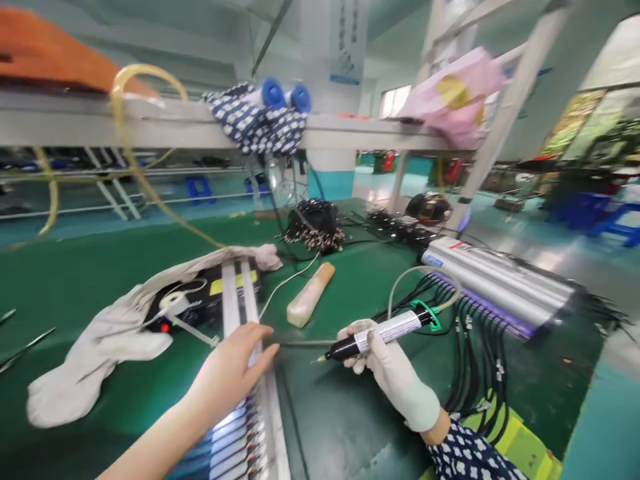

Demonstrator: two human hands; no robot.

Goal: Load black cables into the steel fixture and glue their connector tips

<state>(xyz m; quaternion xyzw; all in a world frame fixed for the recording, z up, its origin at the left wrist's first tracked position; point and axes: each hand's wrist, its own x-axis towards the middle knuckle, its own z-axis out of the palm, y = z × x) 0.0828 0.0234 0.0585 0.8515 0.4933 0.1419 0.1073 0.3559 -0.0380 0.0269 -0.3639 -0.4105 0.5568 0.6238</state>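
Note:
My right hand (387, 367), in a white glove, is closed around a dispensing syringe (390, 331) with a black front part, a white label and a green-rimmed cap. A clear hose (453, 293) runs from its back end, and its thin needle tip points left above the green mat. My bare left hand (237, 363) lies over a pair of long metal rails (231, 293), thumb apart from the fingers; the undersides of the fingers are hidden. Below the hand, a lit fixture (233, 433) holds a row of evenly spaced parts with dark wires along the rail.
A taped block (311, 297) lies ahead of my hands. To the left are a black control box (200, 300), a white cloth (95, 360) and tweezers (25, 350). A silver housing with many black cables (500, 287) is at right. Bundled wires (315, 223) lie beneath a shelf (350, 130).

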